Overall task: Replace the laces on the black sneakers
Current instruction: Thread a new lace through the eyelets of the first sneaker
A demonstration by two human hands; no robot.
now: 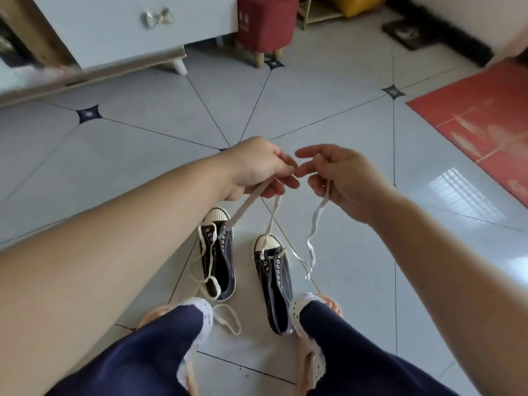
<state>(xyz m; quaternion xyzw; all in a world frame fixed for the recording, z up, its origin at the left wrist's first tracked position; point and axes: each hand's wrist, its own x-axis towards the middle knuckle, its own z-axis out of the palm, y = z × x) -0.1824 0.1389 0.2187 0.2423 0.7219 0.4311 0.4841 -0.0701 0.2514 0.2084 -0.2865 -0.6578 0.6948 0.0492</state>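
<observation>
Two small black sneakers with cream toe caps stand side by side on the tiled floor between my feet, the left sneaker [218,258] and the right sneaker [274,281]. My left hand [257,170] and my right hand [343,181] are raised above them, fingertips nearly touching. Both pinch a cream lace [273,215] that runs down to the right sneaker's front eyelets. A wide strand goes from my left hand toward the left sneaker. A white strand [313,235] hangs from my right hand. Another cream lace [211,287] lies looped over the left sneaker and on the floor.
My knees in dark blue trousers and my sandalled feet [328,304] frame the shoes. A white cabinet [114,32] stands at the back left, a red stool [265,21] behind it, and a red mat [480,115] lies at the right.
</observation>
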